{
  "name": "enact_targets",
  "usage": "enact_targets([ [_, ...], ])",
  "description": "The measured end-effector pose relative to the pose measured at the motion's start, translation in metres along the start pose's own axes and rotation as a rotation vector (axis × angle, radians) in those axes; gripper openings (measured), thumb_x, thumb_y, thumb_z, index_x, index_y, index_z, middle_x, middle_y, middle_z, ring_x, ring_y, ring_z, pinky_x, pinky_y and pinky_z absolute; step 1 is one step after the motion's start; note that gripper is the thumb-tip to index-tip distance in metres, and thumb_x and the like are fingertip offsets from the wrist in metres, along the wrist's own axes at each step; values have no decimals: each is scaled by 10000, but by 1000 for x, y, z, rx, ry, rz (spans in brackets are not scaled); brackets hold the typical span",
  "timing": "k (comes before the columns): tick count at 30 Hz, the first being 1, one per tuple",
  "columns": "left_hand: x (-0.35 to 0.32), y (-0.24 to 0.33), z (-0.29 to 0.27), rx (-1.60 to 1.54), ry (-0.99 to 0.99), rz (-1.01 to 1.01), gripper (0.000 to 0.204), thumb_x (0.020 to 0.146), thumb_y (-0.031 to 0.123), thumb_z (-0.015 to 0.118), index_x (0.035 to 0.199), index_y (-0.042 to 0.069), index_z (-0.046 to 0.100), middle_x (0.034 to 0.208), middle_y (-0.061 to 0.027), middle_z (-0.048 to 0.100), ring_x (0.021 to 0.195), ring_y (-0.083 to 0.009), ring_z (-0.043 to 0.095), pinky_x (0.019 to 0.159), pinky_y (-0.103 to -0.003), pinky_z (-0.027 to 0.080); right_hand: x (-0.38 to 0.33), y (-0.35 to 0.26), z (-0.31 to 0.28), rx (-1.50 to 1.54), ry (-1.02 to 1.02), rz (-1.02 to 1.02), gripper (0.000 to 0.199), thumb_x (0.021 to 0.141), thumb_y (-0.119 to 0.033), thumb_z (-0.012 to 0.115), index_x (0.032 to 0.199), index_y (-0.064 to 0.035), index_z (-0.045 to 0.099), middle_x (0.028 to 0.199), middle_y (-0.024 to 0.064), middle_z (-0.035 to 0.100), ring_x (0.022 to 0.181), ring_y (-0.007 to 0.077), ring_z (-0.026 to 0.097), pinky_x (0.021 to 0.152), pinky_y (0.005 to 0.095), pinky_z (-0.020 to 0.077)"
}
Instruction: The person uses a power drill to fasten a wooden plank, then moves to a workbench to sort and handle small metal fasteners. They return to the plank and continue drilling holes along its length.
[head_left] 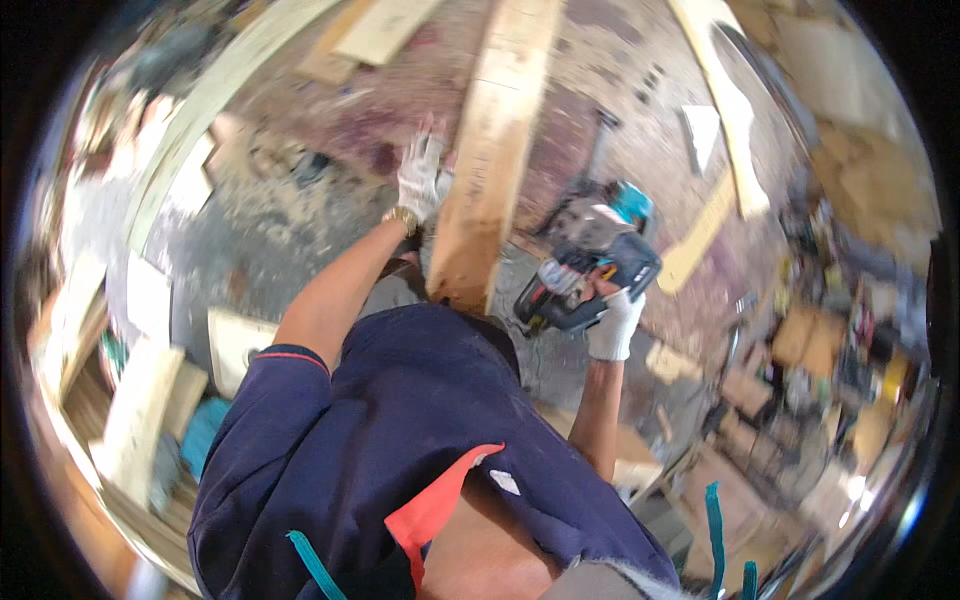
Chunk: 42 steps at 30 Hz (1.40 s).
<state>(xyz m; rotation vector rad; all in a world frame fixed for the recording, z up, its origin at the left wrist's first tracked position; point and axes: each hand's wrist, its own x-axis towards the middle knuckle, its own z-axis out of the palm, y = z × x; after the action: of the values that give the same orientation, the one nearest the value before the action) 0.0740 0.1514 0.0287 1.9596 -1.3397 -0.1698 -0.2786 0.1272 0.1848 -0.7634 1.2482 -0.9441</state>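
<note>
"Which way does the board (485, 170) run?"
"Lengthwise away from the person, leaning slightly right toward the top. Its near end sits at the waist; the far end leaves the upper edge of the view."
"And the power tool (600, 255)?"
"Right of the board, and a bit blurred. Its teal part faces away and right, its dark bulky end back toward the lower left; a thin bar (602, 135) stretches away from it."
"What about the hands?"
"Both gloved. The left hand (422, 178) lies along the board's left edge, fingers stretched forward and fairly open. I can't tell whether it presses on the wood."
"The right hand (615, 318)?"
"Curled closed around the tool's handle."
"Anything beyond that?"
"A pale triangular scrap (703, 135), farther right."
</note>
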Motion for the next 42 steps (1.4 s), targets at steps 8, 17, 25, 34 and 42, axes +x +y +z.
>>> enact_targets([
  [8,-326,-89,-165,391,-80,-1088,675,975,497,563,1515,104,464,1583,-236,430,1430,-427,448,1122,-578,397,162,43,19,187,-242,220,162,805,-185,678,903,-64,632,797,45,580,793,187,573,780,348,494],
  [17,-630,36,-76,86,681,-2154,704,985,515,437,1369,-70,521,1399,-356,552,1249,-493,580,1016,-516,494,225,40,80,-59,-449,152,136,860,-113,669,946,-8,656,1110,163,653,1004,262,637,913,409,516],
  [25,-629,86,77,-396,531,-2434,821,924,677,530,1522,131,395,1531,-260,474,1360,-482,517,1095,-616,420,100,101,235,-477,-711,116,99,904,-29,636,990,9,668,1280,210,625,1133,307,641,1001,459,510],
  [34,-649,-39,-138,-623,1350,-2182,757,936,587,496,1463,43,509,1452,-286,563,1376,-446,517,1146,-505,404,-227,180,420,-1178,-2237,35,63,891,-14,689,907,45,703,1431,228,606,1260,349,630,1075,478,488],
  [42,-662,-63,-210,-304,1671,-2165,626,915,572,563,1314,90,572,1314,-254,608,1226,-458,588,1020,-545,459,-423,241,517,-1819,-2876,581,312,702,-158,886,955,-19,768,1527,186,547,1425,317,491,1167,439,353],
])
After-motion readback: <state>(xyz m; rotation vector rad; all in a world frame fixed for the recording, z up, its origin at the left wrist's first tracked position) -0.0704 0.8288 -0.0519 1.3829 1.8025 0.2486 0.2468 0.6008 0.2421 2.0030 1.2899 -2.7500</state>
